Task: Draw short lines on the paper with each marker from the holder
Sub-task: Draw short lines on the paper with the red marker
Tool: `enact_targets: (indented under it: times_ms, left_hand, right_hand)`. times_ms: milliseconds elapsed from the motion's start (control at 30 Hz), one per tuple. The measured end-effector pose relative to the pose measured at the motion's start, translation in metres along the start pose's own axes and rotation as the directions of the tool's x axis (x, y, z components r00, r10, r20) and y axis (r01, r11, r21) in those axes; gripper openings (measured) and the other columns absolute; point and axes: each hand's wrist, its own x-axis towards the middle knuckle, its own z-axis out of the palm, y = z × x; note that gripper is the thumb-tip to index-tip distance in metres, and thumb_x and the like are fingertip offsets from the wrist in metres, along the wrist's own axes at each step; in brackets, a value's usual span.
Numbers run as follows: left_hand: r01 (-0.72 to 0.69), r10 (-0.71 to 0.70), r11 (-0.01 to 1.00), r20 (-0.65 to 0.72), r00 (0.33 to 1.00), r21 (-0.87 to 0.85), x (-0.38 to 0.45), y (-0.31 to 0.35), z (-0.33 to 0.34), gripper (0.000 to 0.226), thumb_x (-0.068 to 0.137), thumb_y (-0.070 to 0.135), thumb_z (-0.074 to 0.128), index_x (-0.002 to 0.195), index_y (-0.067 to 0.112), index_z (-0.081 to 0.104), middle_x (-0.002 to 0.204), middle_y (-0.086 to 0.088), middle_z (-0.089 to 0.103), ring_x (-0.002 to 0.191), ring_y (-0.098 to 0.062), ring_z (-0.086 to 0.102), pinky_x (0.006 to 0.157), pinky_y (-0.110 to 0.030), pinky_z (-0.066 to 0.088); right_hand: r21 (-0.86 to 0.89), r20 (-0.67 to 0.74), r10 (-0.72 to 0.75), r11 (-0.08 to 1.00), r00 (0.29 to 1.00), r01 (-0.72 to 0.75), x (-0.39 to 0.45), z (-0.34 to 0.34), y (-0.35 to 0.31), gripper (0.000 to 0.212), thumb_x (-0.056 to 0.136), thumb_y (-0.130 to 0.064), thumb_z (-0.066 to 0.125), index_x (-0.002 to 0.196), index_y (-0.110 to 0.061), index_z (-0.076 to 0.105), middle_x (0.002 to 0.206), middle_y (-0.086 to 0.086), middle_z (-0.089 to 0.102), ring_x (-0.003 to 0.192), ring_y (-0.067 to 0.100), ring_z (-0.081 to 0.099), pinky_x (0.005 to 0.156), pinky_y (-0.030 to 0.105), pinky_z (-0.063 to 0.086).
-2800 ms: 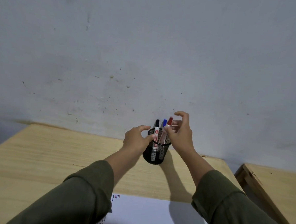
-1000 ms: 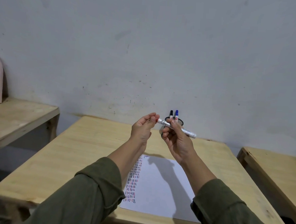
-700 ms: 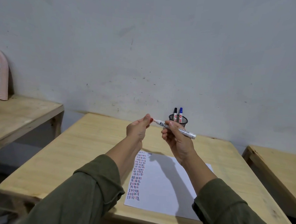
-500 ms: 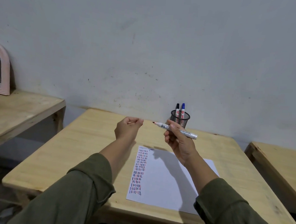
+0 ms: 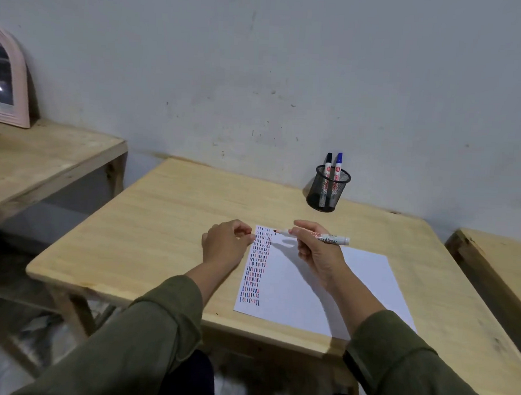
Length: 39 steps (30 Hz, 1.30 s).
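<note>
A white paper [image 5: 308,290] lies on the wooden table [image 5: 161,222], with a column of short red, blue and black lines down its left edge. My right hand [image 5: 316,256] holds an uncapped red marker [image 5: 329,239] level, its tip just above the paper's top left corner. My left hand [image 5: 225,245] rests at the paper's left edge, fingers curled around the marker's cap, which is hidden inside them. The black mesh holder [image 5: 327,191] stands at the back of the table with a black marker [image 5: 328,162] and a blue marker [image 5: 338,160] in it.
A second wooden table [image 5: 44,161] stands to the left, carrying a pink arched frame [image 5: 9,78] against the wall. Another wooden table edge [image 5: 497,261] shows at the right. The grey wall runs close behind the holder.
My right hand took the red marker from the holder, my left hand pulled off its cap, and both hands came down to the top left of the paper.
</note>
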Motion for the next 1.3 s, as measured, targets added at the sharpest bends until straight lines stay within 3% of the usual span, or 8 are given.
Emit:
enact_targets:
  times_ms: [200,367,500,667,800,900,1133,1300]
  left_hand:
    - [-0.072,0.063,0.990,0.077,0.995,0.122,-0.005,-0.004,-0.002,0.058,0.075,0.050,0.067,0.127,0.030,0.052,0.120,0.012,0.066,0.125,-0.015,0.045,0.099,-0.035,0.027]
    - [-0.116,0.096,0.975,0.115,0.989,0.188,-0.006,-0.005,-0.003,0.078,0.067,0.055,0.072,0.135,0.029,0.044,0.126,0.012,0.061,0.128,-0.015,0.041,0.100,-0.035,0.026]
    - [-0.118,0.100,0.979,0.116,0.988,0.164,-0.005,-0.007,-0.003,0.080,0.067,0.055,0.073,0.136,0.029,0.042,0.125,0.012,0.061,0.128,-0.014,0.041,0.099,-0.035,0.025]
    - [-0.118,0.104,0.984,0.111,0.988,0.134,-0.004,-0.010,-0.002,0.081,0.065,0.054,0.075,0.135,0.029,0.042,0.125,0.013,0.060,0.128,-0.012,0.040,0.098,-0.034,0.024]
    - [-0.122,0.099,0.972,0.120,0.988,0.202,-0.001,-0.011,0.000,0.080,0.065,0.059,0.073,0.133,0.025,0.049,0.139,0.007,0.051,0.134,-0.015,0.034,0.102,-0.036,0.024]
    - [-0.130,0.094,0.954,0.145,0.985,0.269,0.001,-0.011,0.000,0.081,0.065,0.062,0.070,0.133,0.021,0.052,0.148,0.003,0.042,0.139,-0.018,0.029,0.107,-0.039,0.023]
    - [-0.140,0.100,0.948,0.152,0.983,0.286,0.004,-0.015,0.003,0.073,0.063,0.067,0.068,0.117,0.018,0.061,0.141,0.004,0.050,0.134,-0.018,0.034,0.105,-0.041,0.026]
    - [-0.141,0.097,0.943,0.156,0.983,0.302,0.002,-0.013,0.002,0.079,0.065,0.065,0.068,0.128,0.019,0.057,0.146,0.003,0.045,0.137,-0.019,0.031,0.107,-0.041,0.025]
  right_hand:
    - [0.004,-0.041,-0.008,1.000,0.999,0.008,0.000,-0.001,0.011,0.015,0.080,0.001,0.066,0.088,-0.010,0.071,0.055,0.000,0.047,0.049,0.007,0.037,0.046,0.014,0.031]
    - [-0.028,-0.064,0.019,0.999,0.998,-0.021,0.008,-0.003,0.010,0.012,0.080,-0.002,0.067,0.087,-0.011,0.071,0.052,-0.002,0.046,0.048,0.008,0.038,0.045,0.015,0.031]
    - [-0.065,-0.078,0.002,0.998,0.997,-0.007,0.016,-0.004,0.009,0.010,0.083,-0.002,0.064,0.083,-0.011,0.068,0.054,0.001,0.052,0.045,0.007,0.043,0.043,0.014,0.035]
    - [-0.217,-0.081,-0.031,0.976,0.996,0.013,0.027,-0.006,0.013,0.010,0.085,-0.007,0.064,0.082,-0.015,0.070,0.065,0.004,0.059,0.055,0.010,0.049,0.047,0.014,0.040]
    - [-0.302,-0.069,-0.068,0.952,0.995,0.044,0.030,-0.006,0.016,0.008,0.085,-0.011,0.064,0.085,-0.015,0.071,0.071,0.004,0.062,0.061,0.010,0.053,0.050,0.011,0.043]
    - [-0.323,-0.063,-0.080,0.945,0.995,0.056,0.031,-0.007,0.017,0.008,0.085,-0.011,0.064,0.085,-0.015,0.071,0.072,0.004,0.063,0.062,0.011,0.053,0.050,0.012,0.043]
    - [-0.324,-0.069,-0.109,0.942,0.992,0.082,0.030,-0.007,0.018,0.010,0.083,-0.011,0.066,0.091,-0.006,0.071,0.070,0.005,0.063,0.051,0.000,0.055,0.050,0.011,0.043]
    - [-0.337,-0.071,-0.105,0.939,0.992,0.075,0.029,-0.006,0.018,0.011,0.083,-0.013,0.067,0.091,-0.007,0.071,0.071,0.004,0.064,0.056,0.002,0.058,0.051,0.011,0.044]
